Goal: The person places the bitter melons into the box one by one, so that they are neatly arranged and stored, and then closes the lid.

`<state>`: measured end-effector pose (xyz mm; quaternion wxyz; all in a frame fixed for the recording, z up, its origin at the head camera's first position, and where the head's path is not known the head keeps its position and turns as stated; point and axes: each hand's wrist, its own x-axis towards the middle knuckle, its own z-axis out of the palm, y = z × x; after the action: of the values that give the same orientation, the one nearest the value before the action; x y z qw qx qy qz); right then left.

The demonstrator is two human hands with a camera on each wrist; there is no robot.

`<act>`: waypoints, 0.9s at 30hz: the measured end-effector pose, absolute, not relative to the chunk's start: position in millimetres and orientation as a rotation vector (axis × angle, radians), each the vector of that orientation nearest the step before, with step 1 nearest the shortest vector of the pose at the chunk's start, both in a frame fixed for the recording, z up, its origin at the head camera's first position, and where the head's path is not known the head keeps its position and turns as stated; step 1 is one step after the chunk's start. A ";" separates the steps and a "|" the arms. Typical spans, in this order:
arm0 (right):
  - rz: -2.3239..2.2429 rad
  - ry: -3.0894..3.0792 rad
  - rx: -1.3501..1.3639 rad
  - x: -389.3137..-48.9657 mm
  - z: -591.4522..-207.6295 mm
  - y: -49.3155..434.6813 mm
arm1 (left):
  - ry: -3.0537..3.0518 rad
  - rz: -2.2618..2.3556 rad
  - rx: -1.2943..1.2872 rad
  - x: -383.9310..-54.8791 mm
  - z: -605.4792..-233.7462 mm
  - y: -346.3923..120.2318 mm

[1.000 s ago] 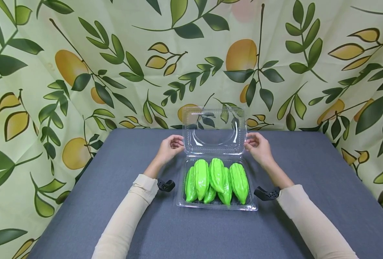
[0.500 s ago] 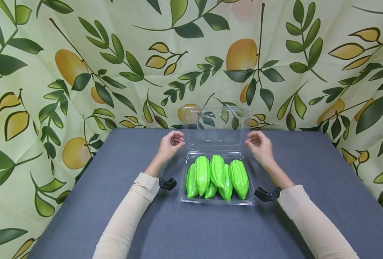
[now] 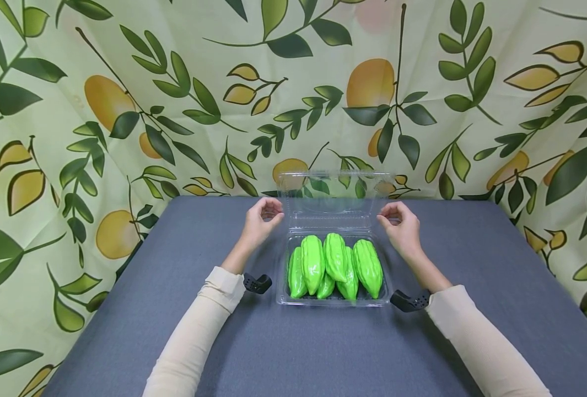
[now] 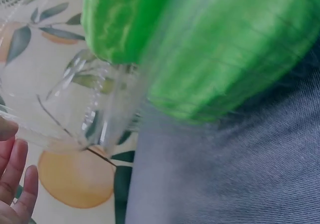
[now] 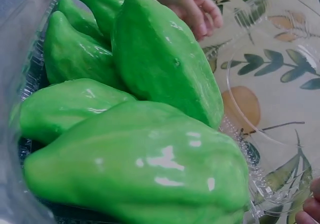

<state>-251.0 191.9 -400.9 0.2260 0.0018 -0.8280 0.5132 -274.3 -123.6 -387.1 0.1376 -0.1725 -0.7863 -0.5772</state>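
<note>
A clear plastic clamshell container [image 3: 332,302] sits on the table, its hinged lid [image 3: 333,177] raised at the back and tilted forward a little. Inside the base lie several glossy, bright green, ribbed fruits [image 3: 313,266], pointed at one end. My left hand [image 3: 261,223] pinches the lid's left edge between thumb and fingers. At the opposite edge my right hand [image 3: 401,227] does the same with curled fingers. The left wrist view has the left fingers [image 4: 19,169] right at the lid's rim; the right wrist view looks closely over the fruits [image 5: 145,164].
Grey cloth covers the table [image 3: 293,353]. Behind it hangs a pale curtain [image 3: 199,154] printed with leaves and orange fruits. Black wrist-worn cameras [image 3: 257,283] show beside both cuffs.
The container has slid away toward the back with the fruits in it. Its lid has tipped forward from more upright. Both hands stay at the lid's sides, shifting only slightly.
</note>
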 end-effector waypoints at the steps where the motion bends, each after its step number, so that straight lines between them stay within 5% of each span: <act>1: 1.417 -2.278 0.010 -250.8 -401.1 192.0 | -2.267 -1.665 -0.500 -273.3 -385.0 -123.3; 27: 1.291 -2.247 0.077 -235.2 -404.3 193.5 | -2.110 -1.529 -0.613 -252.1 -363.3 -122.1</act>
<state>-235.2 193.5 -404.3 0.2711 0.0286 -0.8341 0.4795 -252.1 -122.1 -363.3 0.2303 -0.2228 -0.7672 -0.5557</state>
